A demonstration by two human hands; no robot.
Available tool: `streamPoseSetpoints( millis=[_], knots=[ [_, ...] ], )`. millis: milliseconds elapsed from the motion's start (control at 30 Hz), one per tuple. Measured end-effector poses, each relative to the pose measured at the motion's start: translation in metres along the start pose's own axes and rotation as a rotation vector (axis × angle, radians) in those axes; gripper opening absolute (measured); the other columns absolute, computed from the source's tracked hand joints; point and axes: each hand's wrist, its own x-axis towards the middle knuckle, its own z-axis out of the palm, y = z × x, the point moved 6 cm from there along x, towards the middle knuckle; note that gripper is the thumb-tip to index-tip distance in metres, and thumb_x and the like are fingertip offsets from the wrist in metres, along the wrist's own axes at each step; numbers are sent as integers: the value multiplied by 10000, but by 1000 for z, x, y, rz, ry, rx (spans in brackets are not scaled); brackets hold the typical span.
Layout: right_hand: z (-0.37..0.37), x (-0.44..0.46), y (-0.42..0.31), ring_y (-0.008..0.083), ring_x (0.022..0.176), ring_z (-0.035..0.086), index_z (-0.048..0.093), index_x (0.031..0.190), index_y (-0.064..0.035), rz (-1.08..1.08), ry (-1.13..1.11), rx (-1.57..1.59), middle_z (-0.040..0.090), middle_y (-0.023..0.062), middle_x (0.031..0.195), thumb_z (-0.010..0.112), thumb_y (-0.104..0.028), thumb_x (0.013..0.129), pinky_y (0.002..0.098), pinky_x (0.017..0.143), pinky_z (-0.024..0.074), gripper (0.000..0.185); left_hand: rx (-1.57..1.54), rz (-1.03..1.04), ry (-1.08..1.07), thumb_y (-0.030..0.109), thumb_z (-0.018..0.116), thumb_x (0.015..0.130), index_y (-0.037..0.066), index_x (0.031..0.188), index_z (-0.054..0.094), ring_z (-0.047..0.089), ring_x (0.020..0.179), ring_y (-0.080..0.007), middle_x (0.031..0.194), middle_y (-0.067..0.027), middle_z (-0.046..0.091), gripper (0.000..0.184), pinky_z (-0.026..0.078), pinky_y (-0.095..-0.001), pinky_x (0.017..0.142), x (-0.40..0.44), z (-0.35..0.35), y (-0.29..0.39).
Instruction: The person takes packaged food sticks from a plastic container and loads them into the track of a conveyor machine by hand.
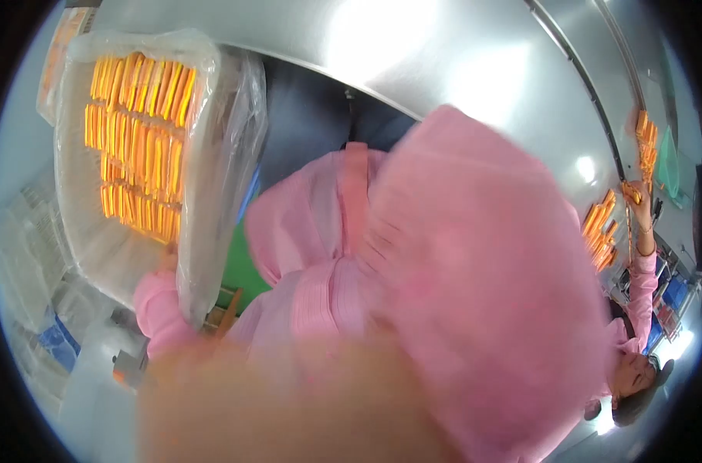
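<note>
My left hand (167, 258) reaches into a crate with a clear plastic liner (111, 266). Its fingers are at the lower end of rows of slim orange-and-yellow sticks (138, 147); their grip is too small and indistinct to make out. The sticks stand side by side in several rows inside the liner; I cannot tell their kind. A large pink sleeve (490, 262) covers the middle of the view. Below it, my right hand (289, 405) is very close to the camera, a skin-toned blur whose fingers cannot be separated.
A shiny metal table (304, 27) spans the top and right. More orange sticks (600, 231) lie on it at the right. There a co-worker's hand (638, 197) touches sticks beside a dark rail (578, 65). Clear plastic bags (30, 255) are at far left.
</note>
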Motion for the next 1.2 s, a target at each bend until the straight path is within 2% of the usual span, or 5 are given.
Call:
streamPoseSetpoints(
  millis=[167, 233, 367, 900, 1200],
  knots=[
    [-8, 36, -10, 239, 515, 516, 554, 648, -64, -208, -39, -59, 532, 83, 616, 543, -63, 556, 316, 456, 432, 92, -393, -216, -78, 95, 608, 688, 67, 1107, 504, 575, 725, -210, 815, -122, 598, 432, 453, -338, 556, -53, 6, 75],
    [18, 31, 10, 212, 440, 458, 454, 509, -81, -167, 25, -38, 427, 40, 470, 552, -139, 572, 318, 392, 388, 130, -365, -302, -30, 25, 627, 617, -68, 1055, 508, 567, 652, -165, 817, -108, 593, 463, 482, -301, 593, -107, -12, 168],
    [39, 33, 31, 206, 484, 489, 445, 554, -73, -213, -175, -56, 430, 53, 518, 549, -122, 555, 329, 392, 396, 115, -635, -471, 27, -22, 629, 587, 36, 1172, 460, 536, 503, -183, 778, -113, 593, 611, 464, -304, 398, -126, -10, 191],
    [68, 45, 65, 266, 614, 534, 464, 658, -40, -101, -359, 48, 486, 84, 607, 517, -17, 552, 365, 504, 444, 121, -341, -151, 45, 97, 650, 677, 29, 1011, 553, 606, 739, -221, 843, -94, 613, 354, 519, -326, 551, -95, -4, 162],
    [63, 86, 48, 315, 718, 542, 544, 826, -9, -39, -243, 220, 534, 142, 803, 519, 50, 604, 338, 588, 453, 231, -411, -100, 664, 19, 571, 744, 18, 971, 548, 616, 624, -164, 820, -110, 595, 228, 520, -266, 500, -274, -140, 284]
  ],
)
